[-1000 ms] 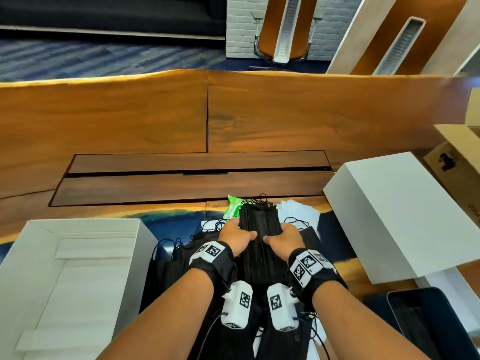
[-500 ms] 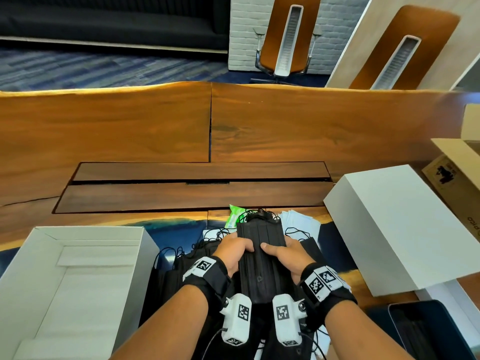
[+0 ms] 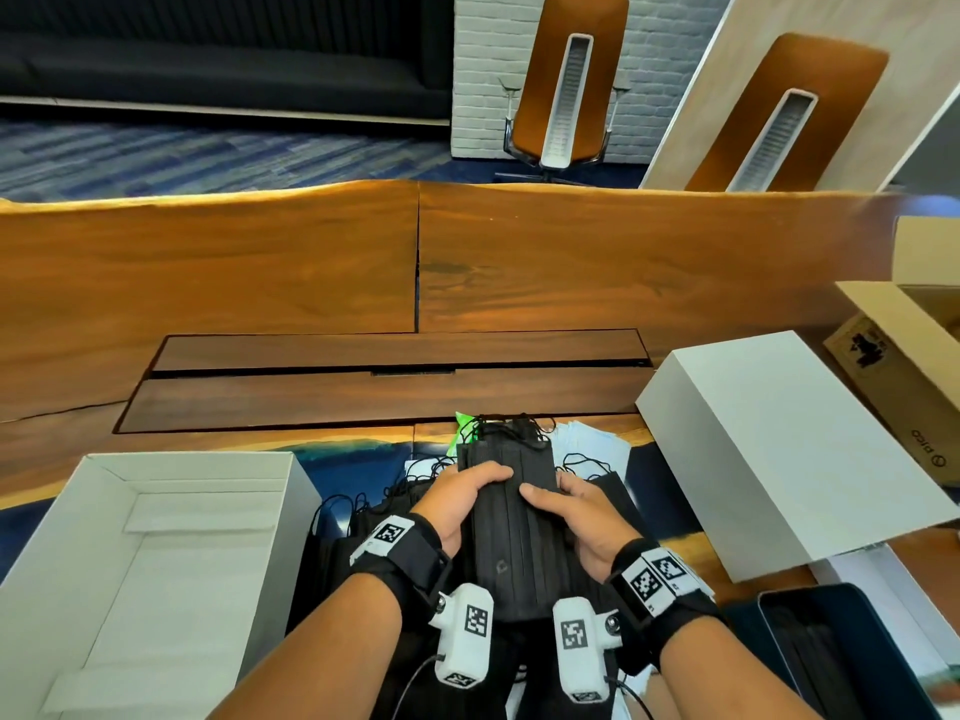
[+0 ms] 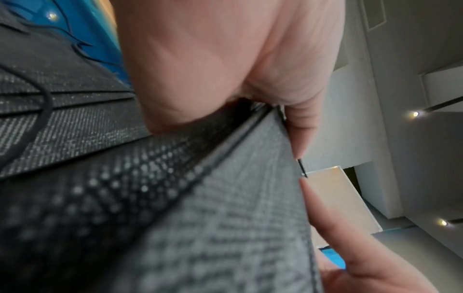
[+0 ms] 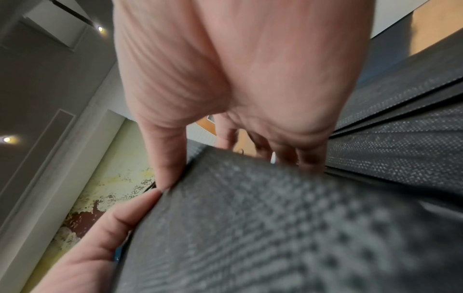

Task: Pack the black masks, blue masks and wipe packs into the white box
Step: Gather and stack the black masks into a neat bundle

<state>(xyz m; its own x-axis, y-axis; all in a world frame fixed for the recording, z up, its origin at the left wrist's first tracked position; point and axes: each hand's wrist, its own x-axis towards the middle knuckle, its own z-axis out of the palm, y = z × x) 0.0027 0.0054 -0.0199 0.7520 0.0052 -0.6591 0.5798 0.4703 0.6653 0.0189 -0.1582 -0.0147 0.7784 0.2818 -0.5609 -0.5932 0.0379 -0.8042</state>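
A stack of black masks (image 3: 514, 532) is held lengthwise between both hands, just above more black masks (image 3: 358, 532) spread on the table. My left hand (image 3: 462, 504) grips its left edge, thumb on top. My right hand (image 3: 574, 517) grips the right edge the same way. The wrist views show the stack (image 4: 200, 218) (image 5: 263, 228) pinched between thumb and fingers. Blue masks (image 3: 592, 444) and a green wipe pack (image 3: 462, 431) lie just beyond the stack. The open white box (image 3: 67, 563) stands at the left.
The white box lid (image 3: 779, 449) lies upside down at the right, with a brown cardboard box (image 3: 904, 366) behind it. A dark tray (image 3: 841, 652) sits at the lower right. A recessed dark panel (image 3: 395, 381) runs across the wooden table.
Both hands have raised the black stack slightly and shifted their grip, thumbs now lying further over its top. The head view has tilted up a little.
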